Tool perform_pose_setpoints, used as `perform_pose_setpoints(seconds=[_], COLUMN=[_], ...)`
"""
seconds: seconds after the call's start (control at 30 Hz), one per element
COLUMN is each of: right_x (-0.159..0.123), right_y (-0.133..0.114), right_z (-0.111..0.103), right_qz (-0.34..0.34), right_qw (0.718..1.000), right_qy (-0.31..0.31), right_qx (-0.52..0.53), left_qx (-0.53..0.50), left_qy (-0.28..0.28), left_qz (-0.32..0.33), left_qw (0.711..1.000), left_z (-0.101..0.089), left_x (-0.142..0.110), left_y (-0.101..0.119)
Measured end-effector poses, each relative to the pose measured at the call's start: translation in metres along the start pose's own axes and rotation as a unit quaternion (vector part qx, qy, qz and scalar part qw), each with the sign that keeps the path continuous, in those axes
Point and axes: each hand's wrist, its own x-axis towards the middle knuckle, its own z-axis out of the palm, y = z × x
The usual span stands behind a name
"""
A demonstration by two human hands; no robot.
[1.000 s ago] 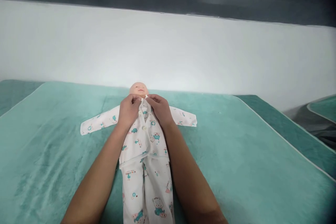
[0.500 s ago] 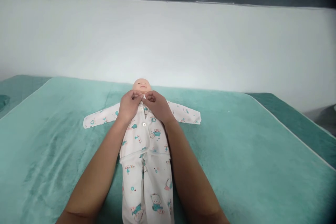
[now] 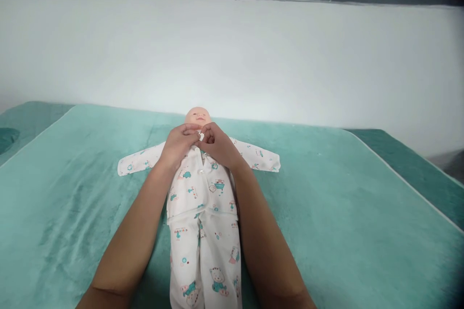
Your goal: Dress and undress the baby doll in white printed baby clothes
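The left hand [image 3: 177,145] and right hand [image 3: 222,147] pinch the printed jacket [image 3: 203,190] at its neckline [image 3: 201,136], below the doll's head [image 3: 197,115] on the green sheet [image 3: 326,217], largely hiding that edge, while the trousers [image 3: 206,260] run out of frame.

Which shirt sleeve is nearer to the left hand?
The sleeve on the picture's left: it sticks out beside the left hand, the other sleeve beside the right hand.

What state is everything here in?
Left hand: pinching at the collar
Right hand: curled at the collar, grip unclear
Doll: lying on its back, dressed
Shirt: gaping near the collar, closed lower down
Sleeves: spread outward
Trousers: straight, lower ends out of view
Green cover: spread out, wrinkled at left
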Motion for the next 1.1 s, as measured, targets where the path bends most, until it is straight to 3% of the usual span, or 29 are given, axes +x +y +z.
perform_pose_setpoints(seconds=[0.13, 0.4, 0.8, 1.1], right_x=[-0.001, -0.002, -0.005, 0.001], right_y=[0.001, 0.001, -0.003, 0.009], right_z=[-0.002, -0.003, -0.003, 0.005], right_qz=[-0.015, -0.026, -0.033, -0.042], right_qw=[0.999, 0.997, 0.997, 0.999], right_qy=[-0.017, -0.032, -0.048, 0.010], right_qx=[0.032, 0.068, -0.041, 0.020], left_qx=[-0.030, -0.055, -0.040, -0.074], left_qy=[-0.017, -0.003, -0.005, 0.032], left_qz=[-0.044, -0.054, 0.014, -0.012], left_qw=[0.998, 0.997, 0.999, 0.997], left_z=[0.001, 0.001, 0.007, 0.005], left_x=[-0.001, -0.001, -0.004, -0.001], left_y=[0.004, 0.004, -0.003, -0.003])
